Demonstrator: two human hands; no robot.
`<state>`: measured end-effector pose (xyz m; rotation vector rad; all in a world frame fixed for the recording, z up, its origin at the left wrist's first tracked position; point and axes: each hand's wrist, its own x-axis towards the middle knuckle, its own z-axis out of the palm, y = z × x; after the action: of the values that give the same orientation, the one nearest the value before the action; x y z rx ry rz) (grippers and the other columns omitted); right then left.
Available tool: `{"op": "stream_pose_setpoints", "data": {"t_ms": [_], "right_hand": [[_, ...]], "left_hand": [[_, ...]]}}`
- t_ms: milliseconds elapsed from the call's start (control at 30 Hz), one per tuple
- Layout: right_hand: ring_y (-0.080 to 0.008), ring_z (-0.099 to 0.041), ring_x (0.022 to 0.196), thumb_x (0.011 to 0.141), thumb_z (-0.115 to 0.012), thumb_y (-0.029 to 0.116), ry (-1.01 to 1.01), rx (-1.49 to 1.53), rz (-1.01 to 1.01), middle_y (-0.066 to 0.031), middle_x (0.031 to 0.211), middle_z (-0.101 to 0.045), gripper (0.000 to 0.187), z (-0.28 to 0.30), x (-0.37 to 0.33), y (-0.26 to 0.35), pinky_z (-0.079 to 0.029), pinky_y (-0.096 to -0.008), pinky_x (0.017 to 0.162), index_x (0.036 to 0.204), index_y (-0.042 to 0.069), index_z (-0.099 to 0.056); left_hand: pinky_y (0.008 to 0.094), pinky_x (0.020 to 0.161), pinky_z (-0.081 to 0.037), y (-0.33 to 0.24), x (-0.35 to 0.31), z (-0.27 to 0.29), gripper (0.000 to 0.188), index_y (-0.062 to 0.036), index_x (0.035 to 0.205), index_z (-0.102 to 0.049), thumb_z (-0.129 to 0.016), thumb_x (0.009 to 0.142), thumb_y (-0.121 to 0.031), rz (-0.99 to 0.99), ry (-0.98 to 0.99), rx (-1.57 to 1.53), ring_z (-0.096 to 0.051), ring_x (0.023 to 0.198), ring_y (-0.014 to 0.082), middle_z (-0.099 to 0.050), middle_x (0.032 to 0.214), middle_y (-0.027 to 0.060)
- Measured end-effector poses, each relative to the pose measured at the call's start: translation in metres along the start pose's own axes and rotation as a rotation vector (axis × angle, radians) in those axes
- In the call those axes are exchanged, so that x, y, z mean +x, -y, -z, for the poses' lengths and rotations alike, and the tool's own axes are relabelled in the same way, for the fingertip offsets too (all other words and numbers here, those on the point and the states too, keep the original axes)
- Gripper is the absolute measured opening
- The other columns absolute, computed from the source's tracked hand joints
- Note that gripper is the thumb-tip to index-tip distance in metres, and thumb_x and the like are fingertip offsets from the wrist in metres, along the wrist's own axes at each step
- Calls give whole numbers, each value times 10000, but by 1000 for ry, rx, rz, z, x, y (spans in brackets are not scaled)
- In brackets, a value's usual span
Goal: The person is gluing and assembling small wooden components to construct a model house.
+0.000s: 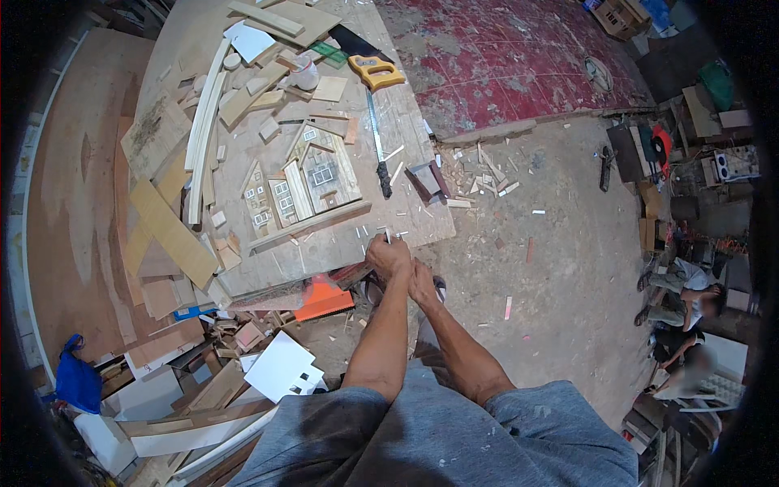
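Both my hands meet just past the near right edge of the wooden table. My left hand point(389, 255) is closed, and a small pale tip sticks up from its fingers; what it belongs to is too small to name. Against its wrist, my right hand point(420, 283) is curled, its fingertips mostly hidden behind the left. On the table beyond stands a small wooden house-front model point(312, 174) with white-framed windows and a strip along its base. A tape measure blade point(374, 122) and a dark-tipped tool point(384, 180) lie to its right.
A yellow-handled handsaw point(376, 73), a white cup point(304, 75) and wood offcuts point(243, 101) crowd the tabletop. Below its edge are an orange object point(324, 299) and a scrap pile point(219, 381). Wood chips litter the concrete floor point(560, 268). Two people point(686, 296) sit at far right.
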<state>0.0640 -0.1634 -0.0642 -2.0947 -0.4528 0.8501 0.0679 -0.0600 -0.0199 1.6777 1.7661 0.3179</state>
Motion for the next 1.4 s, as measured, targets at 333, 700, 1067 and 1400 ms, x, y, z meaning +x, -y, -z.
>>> {"op": "stream_pose_setpoints", "data": {"t_ms": [333, 700, 1067, 1400], "right_hand": [[-550, -597, 976, 1044, -333, 412, 17, -114, 0, -376, 932, -627, 544, -10, 7, -16, -469, -563, 819, 1001, -61, -597], [-529, -614, 989, 840, -669, 330, 121, -198, 90, -373, 962, -639, 488, -22, 16, -40, -502, -557, 811, 1079, -78, -545], [-386, -667, 971, 800, -692, 296, 131, -164, 15, -223, 990, -690, 364, -20, 14, -31, -508, -442, 834, 1044, 26, -678], [-434, -656, 956, 783, -693, 353, 102, -232, 18, -241, 974, -691, 374, -26, 14, -26, -518, -482, 817, 982, 36, -701]], "left_hand": [[490, 795, -502, -7, -5, 3, 140, 16, 835, -718, -708, 784, -114, 2, -23, -1, -658, 870, 415, -688, 876, 232], [509, 776, -497, -3, -3, 1, 134, 17, 853, -712, -695, 792, -101, -8, -27, 8, -646, 874, 430, -677, 882, 228], [500, 775, -490, -1, 2, -4, 95, 6, 786, -700, -707, 756, -84, -14, -66, -16, -643, 855, 420, -672, 838, 216], [505, 767, -498, -3, 2, -1, 134, 35, 807, -701, -701, 772, -95, -2, -47, 35, -658, 836, 437, -680, 855, 257]]}}
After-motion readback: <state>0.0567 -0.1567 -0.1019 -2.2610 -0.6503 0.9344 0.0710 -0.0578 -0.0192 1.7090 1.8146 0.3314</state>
